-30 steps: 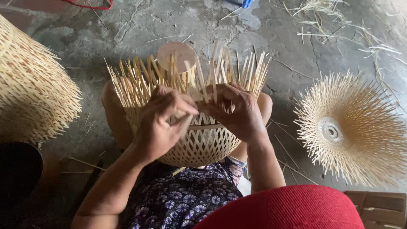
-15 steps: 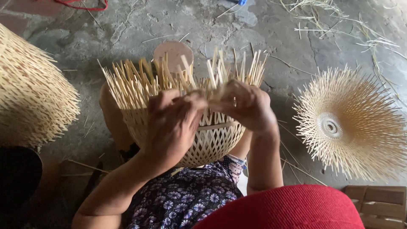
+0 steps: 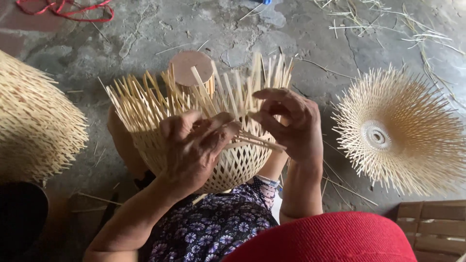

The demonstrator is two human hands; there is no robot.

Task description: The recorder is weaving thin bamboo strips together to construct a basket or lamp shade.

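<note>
A half-woven bamboo basket point(image 3: 238, 165) rests in my lap, its loose pale strips point(image 3: 145, 104) fanning upward from the rim. My left hand point(image 3: 194, 145) presses on the near rim, fingers curled over the weave and pinching strips. My right hand point(image 3: 291, 121) is close beside it at the rim, thumb and fingers pinched on a thin bamboo strip point(image 3: 259, 140) that juts out to the right. The two hands almost touch. A round brownish wooden form point(image 3: 192, 68) shows behind the upright strips.
A finished flared bamboo piece point(image 3: 403, 131) lies on the concrete floor at the right. A large woven bamboo shape point(image 3: 34, 121) sits at the left. Red cord point(image 3: 63, 9) lies at top left, a wooden crate point(image 3: 432, 230) at bottom right, and a red hat brim point(image 3: 330, 240) fills the bottom edge.
Both hands have shifted along the rim while bending strips; the left hand moved right and over the weave, the right hand lifted and pinched a strip. The basket turned slightly.
</note>
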